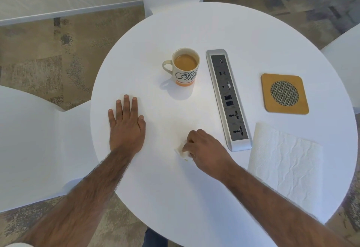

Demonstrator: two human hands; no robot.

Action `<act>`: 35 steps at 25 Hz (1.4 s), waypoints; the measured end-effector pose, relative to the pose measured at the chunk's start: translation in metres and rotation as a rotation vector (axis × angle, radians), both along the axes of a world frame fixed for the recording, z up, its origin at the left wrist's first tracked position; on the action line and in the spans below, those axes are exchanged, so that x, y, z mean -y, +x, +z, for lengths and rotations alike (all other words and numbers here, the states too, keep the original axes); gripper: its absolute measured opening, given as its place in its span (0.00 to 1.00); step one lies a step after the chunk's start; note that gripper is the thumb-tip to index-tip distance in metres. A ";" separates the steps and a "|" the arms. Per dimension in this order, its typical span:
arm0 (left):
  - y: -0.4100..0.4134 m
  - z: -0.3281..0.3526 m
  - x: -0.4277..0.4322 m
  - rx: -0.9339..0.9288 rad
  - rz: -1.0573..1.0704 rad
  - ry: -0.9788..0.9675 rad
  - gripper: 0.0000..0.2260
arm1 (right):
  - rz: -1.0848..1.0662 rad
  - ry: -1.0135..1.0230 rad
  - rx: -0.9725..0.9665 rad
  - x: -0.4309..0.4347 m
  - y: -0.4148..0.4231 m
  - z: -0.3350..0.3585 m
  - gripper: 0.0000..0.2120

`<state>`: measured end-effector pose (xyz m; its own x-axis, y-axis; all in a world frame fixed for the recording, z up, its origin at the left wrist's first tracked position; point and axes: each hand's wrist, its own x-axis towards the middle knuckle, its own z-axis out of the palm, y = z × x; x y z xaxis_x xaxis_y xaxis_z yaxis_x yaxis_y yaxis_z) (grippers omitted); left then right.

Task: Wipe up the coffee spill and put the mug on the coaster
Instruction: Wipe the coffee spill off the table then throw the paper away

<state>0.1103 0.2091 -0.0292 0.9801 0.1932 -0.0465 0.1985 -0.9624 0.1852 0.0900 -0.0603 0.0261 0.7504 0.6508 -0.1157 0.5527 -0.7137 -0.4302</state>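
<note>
- Left hand (125, 122) flat on the round white table (155, 198), palm down, fingers spread, gripping nothing.
- Right hand (204, 149) curled over a crumpled white paper tissue (182, 152), pressed onto the tabletop near the front edge — fingers closed round the wad, a faint yellowish stain at its lower edge.
- Cream ceramic mug (184, 67) with black "Coffee" lettering and an orange band at the base, upright, filled with milky coffee, handle to the left; well beyond both hands, near the table's middle.
- Long silver-and-grey socket strip (228, 98) set into the table just right of the mug, between it and the coaster.
- Square wooden coaster (284, 94) with a round mesh centre, bare, on the far side of the strip, apart from the mug.
- Sheet of white paper towel (286, 161) lying at the right edge — nearer than the coaster.
- White chairs (29, 149) around the table, patterned carpet below.
</note>
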 end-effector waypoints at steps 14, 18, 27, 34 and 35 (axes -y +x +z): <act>-0.001 0.000 -0.001 0.006 -0.005 0.011 0.29 | -0.309 0.055 -0.252 0.025 0.034 0.026 0.14; 0.000 -0.001 -0.001 0.016 -0.005 0.002 0.29 | -0.233 -0.079 0.013 0.014 0.007 0.017 0.09; 0.000 -0.003 -0.001 0.020 -0.012 0.002 0.29 | -1.009 0.817 -0.986 0.016 0.000 0.014 0.16; -0.018 0.053 0.049 0.134 0.000 -0.916 0.16 | -0.861 1.052 -1.213 0.015 0.013 0.034 0.14; -0.025 0.074 0.069 -0.032 0.077 -1.277 0.19 | -0.864 1.083 -1.217 0.014 0.011 0.035 0.12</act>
